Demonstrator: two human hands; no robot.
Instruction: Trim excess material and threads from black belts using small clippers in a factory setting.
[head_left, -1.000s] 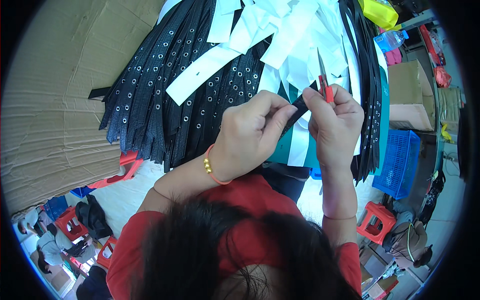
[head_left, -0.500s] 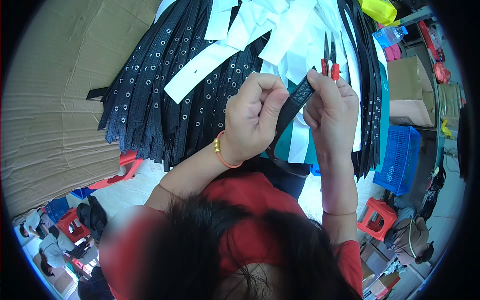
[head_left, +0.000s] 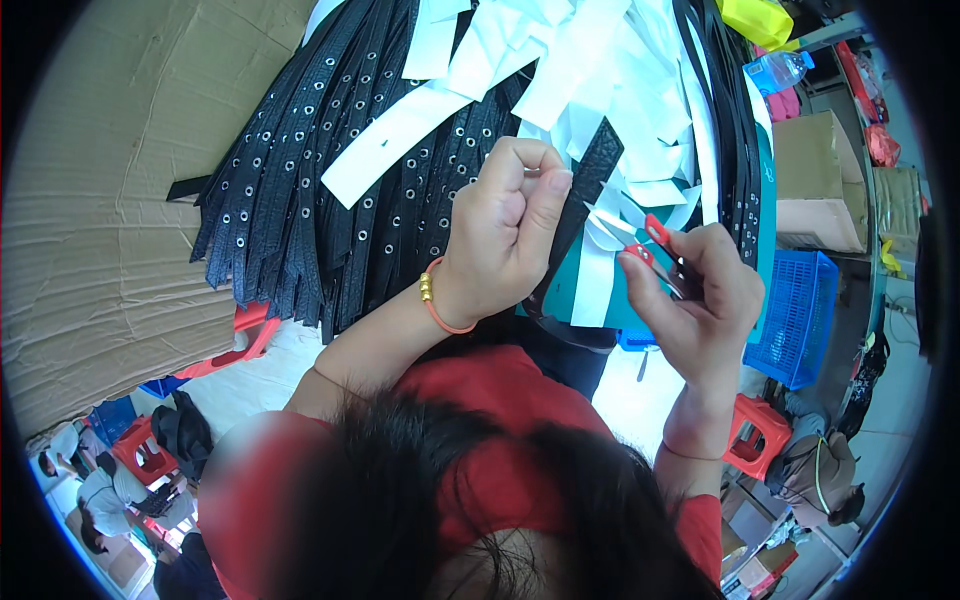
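My left hand point(head_left: 505, 230) is closed on a black leather-look strap point(head_left: 600, 160), pinched between thumb and curled fingers. The strap's pointed free end sticks up past the hand, and its lower part hangs down toward my lap. In my right hand point(head_left: 705, 290) are small snips with red grips point(head_left: 657, 232), thumb and fingers around them. Their metal blades point left at the edge of the strap. Whether the blades touch it I cannot tell. Under both hands spreads a pile of black straps with metal eyelets point(head_left: 300, 150).
White strips point(head_left: 400, 135) lie over the pile, above a green mat point(head_left: 570, 285). Brown cardboard point(head_left: 120, 180) rises on the left. To the right are a blue crate point(head_left: 795, 315), a cardboard box point(head_left: 820, 180), a plastic bottle point(head_left: 780, 72) and a red stool point(head_left: 755, 435). Other people sit farther off.
My right hand has let go of the strap's tip and moved right and down. The snips have swung from pointing away to pointing left at the strap. My left hand has barely moved.
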